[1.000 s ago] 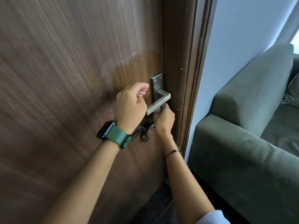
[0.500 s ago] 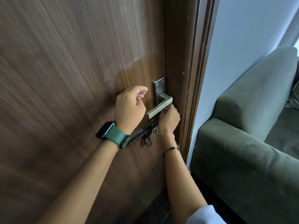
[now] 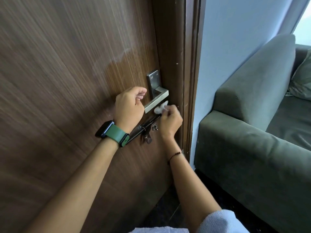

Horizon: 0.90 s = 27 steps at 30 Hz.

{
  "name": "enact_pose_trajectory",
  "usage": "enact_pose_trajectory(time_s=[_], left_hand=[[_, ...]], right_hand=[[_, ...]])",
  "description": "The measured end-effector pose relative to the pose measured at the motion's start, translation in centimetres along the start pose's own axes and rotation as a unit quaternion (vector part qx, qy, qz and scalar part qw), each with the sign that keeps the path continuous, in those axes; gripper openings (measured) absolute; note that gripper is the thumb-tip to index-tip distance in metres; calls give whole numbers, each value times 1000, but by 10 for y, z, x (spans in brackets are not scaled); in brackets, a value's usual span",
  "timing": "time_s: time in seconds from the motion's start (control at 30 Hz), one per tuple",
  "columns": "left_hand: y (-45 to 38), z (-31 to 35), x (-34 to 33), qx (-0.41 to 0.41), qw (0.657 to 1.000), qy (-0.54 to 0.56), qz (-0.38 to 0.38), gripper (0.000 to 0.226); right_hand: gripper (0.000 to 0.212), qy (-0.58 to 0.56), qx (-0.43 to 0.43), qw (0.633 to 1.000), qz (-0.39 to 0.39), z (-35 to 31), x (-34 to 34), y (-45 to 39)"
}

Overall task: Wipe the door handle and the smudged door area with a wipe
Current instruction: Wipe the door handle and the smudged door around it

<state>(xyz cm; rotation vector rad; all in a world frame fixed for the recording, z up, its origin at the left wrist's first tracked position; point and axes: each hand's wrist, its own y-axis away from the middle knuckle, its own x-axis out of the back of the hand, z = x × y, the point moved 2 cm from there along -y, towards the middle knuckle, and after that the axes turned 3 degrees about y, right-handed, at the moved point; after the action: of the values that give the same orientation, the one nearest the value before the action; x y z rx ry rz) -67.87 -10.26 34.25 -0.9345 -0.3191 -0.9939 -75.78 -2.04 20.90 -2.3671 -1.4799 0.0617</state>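
A brushed-metal lever handle (image 3: 158, 100) on its backplate is mounted near the right edge of the dark wood door (image 3: 67, 81). My right hand (image 3: 170, 120) pinches a crumpled white wipe (image 3: 160, 108) and holds it just under the lever, against the door. My left hand (image 3: 129, 106), with a green-strapped watch on its wrist, is curled into a loose fist beside the lever's free end, and I see nothing in it. A paler, hazy patch (image 3: 117, 54) shows on the door above the handle.
A dark sliding bolt latch (image 3: 146, 130) sits on the door below the handle, between my wrists. The door frame (image 3: 190, 73) runs down the right of the door. A green sofa (image 3: 252, 123) stands close by on the right against a pale blue wall.
My right hand has slid out from behind the lever to just below it, and the white wipe now shows in its fingers. My left hand has stayed beside the lever's end.
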Motion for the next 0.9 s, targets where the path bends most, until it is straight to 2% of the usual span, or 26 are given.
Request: enact_pose_trajectory(time_s=[0.07,0.37,0.43,0.53,0.6,0.63,0.7,0.8,0.9], left_hand=[[1,-1,1,0,1000,-5,1,43],[6,-6,10,22,1000,-17,4,43],[7,-7,11,31,999,-11,10,44],[7,-6,10,37,999,-8,11,44],[6,-4,11,39,999,-4,8,44],[6,-3,11,39,999,0,8,45],[6,-2,14,39,999,4,12,45],[9,-4,19,34,999,7,33,45],[13,-7,25,33,998,3,44,44]], right_hand=[[11,9,-8,1000,14,0,0,-16],[15,68,-26,997,-33,-11,-27,-9],[13,53,19,997,-43,-20,-29,23],[21,22,132,988,-82,-34,-27,81],[17,33,209,970,-123,-31,-24,87],[16,36,216,965,-144,-27,-21,79],[17,27,167,975,-146,-17,-12,50],[14,50,116,990,-62,-1,-8,7],[15,68,65,993,-65,2,-20,-1]])
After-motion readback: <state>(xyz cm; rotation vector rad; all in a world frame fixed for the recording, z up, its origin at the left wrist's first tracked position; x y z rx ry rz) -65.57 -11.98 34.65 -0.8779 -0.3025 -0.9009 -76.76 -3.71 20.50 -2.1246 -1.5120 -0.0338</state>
